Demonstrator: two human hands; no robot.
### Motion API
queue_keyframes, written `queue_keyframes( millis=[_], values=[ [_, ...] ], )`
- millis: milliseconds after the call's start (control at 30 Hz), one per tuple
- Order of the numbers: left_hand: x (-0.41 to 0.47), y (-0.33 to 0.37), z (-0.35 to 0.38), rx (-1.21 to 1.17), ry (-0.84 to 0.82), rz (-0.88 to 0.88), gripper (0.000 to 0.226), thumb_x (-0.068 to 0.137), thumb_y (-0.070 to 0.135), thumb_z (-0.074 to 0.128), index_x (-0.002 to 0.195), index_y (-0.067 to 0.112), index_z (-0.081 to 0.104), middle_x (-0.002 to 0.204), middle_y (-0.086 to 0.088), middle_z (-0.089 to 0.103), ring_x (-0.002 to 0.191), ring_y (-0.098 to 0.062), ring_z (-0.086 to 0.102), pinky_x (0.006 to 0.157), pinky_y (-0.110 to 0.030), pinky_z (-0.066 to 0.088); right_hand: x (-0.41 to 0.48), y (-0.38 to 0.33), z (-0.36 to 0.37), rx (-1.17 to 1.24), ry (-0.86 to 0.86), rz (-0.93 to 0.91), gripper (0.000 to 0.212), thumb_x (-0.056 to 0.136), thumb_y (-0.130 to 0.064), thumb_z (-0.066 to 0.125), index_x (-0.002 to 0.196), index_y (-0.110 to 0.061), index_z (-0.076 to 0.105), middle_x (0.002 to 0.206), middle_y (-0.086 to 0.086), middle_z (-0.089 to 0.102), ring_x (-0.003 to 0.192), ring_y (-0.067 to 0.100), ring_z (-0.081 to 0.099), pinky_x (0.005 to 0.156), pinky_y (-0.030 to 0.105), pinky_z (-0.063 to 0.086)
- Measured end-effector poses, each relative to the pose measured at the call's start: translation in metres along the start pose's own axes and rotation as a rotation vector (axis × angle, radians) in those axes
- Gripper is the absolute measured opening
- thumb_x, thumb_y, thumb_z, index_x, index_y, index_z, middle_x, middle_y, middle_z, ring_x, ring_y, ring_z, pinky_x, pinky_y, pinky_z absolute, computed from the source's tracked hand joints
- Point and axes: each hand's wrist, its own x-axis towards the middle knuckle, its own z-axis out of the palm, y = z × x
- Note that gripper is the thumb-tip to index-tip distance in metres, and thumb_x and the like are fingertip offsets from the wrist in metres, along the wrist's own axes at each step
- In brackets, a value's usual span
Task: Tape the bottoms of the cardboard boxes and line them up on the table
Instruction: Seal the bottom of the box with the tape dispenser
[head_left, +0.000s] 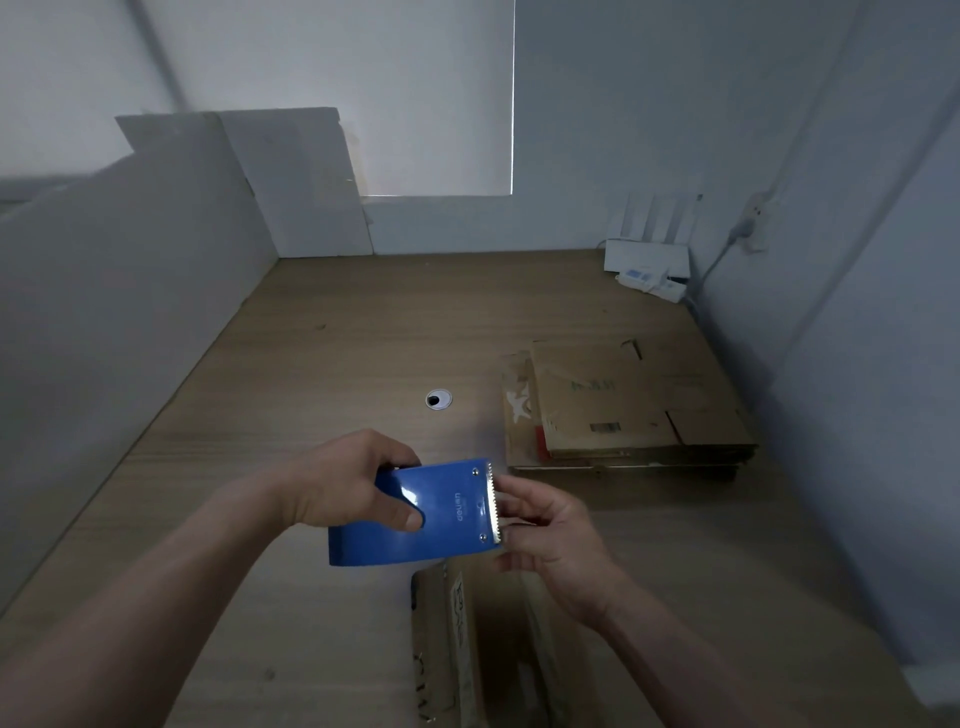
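My left hand (343, 488) grips a blue tape dispenser (441, 514) above the wooden table (311, 374), thumb on its top face. Its toothed metal cutter points right. My right hand (550, 535) has its fingertips at that toothed edge, where they seem to pinch the tape end; the tape itself is too faint to make out. Below the dispenser stands a cardboard box (467, 649) at the near edge, its flaps facing up. A stack of flattened cardboard boxes (634, 410) lies on the table to the right.
A round cable hole (439, 399) sits in the middle of the table. White panels (296, 187) lean against the back-left wall. A white device and a power strip (649, 270) are in the far right corner. Walls close in left and right.
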Motion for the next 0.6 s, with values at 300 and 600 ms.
queue_keyframes(
  millis=[300, 600],
  values=[
    [-0.002, 0.003, 0.0, -0.058, -0.06, -0.036, 0.042, 0.06, 0.05, 0.08, 0.096, 0.028, 0.074, 0.092, 0.005, 0.075, 0.084, -0.015, 0.071, 0.082, -0.04, 0.057, -0.005, -0.01, -0.011, -0.068, -0.097, -0.025, 0.051, 0.087, 0.013, 0.051, 0.113, -0.025, 0.074, 0.114, 0.006, 0.069, 0.089, 0.023, 0.067, 0.076, 0.042, 0.056],
    [0.0, 0.008, 0.004, -0.056, -0.08, -0.035, 0.037, 0.065, 0.043, 0.082, 0.097, 0.027, 0.073, 0.091, 0.009, 0.075, 0.084, -0.011, 0.071, 0.075, -0.029, 0.056, -0.002, -0.003, -0.018, 0.069, -0.095, 0.025, 0.019, 0.078, -0.007, 0.059, 0.096, -0.008, 0.064, 0.103, 0.015, 0.066, 0.083, 0.036, 0.065, 0.067, 0.044, 0.057]
  ],
)
